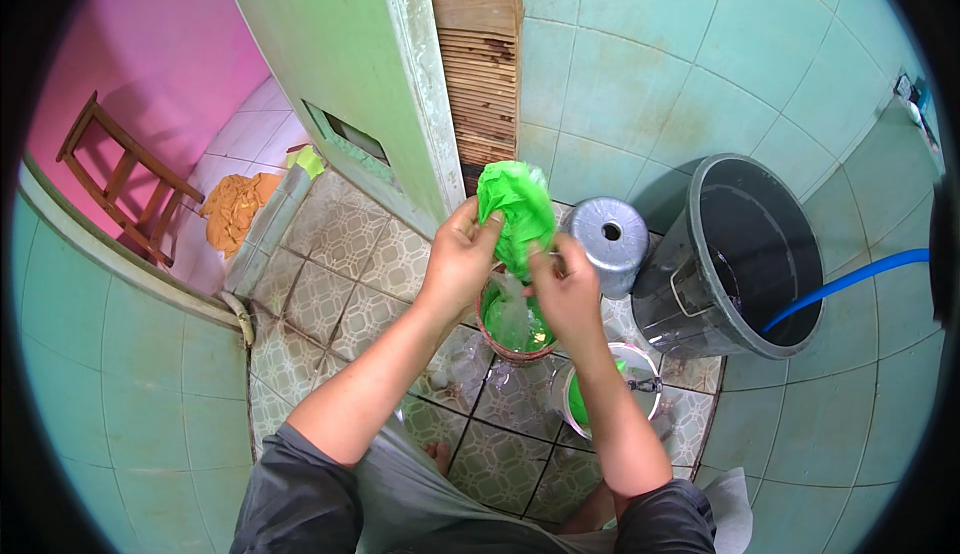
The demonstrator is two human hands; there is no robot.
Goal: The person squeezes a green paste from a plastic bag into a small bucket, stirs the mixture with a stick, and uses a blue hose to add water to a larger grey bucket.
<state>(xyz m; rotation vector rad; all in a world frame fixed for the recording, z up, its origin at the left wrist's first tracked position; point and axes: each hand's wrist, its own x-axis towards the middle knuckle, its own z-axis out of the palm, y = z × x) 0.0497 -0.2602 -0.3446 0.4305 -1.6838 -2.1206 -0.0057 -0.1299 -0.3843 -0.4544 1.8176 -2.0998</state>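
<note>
A bright green, thin, crumpled sheet [515, 209] is held up before me; whether it is cloth or plastic I cannot tell. My left hand [460, 254] is closed on its left edge, thumb in front. Slightly blurred, my right hand [565, 289] pinches its lower right edge. Below both hands, a whitish stream falls into a small reddish bucket [515, 356], which has green material and water in it. Under my right forearm stands a white pail [645, 359] with more green material inside, partly hidden by the arm.
A large dark grey bin [665, 299] stands at the right, a blue hose [850, 282] running into it. Beside it sits a silvery round container [608, 244] with a hole on top. A wooden washboard [478, 64] leans at the back. Left lie an orange cloth [238, 212] and a wooden frame [125, 179].
</note>
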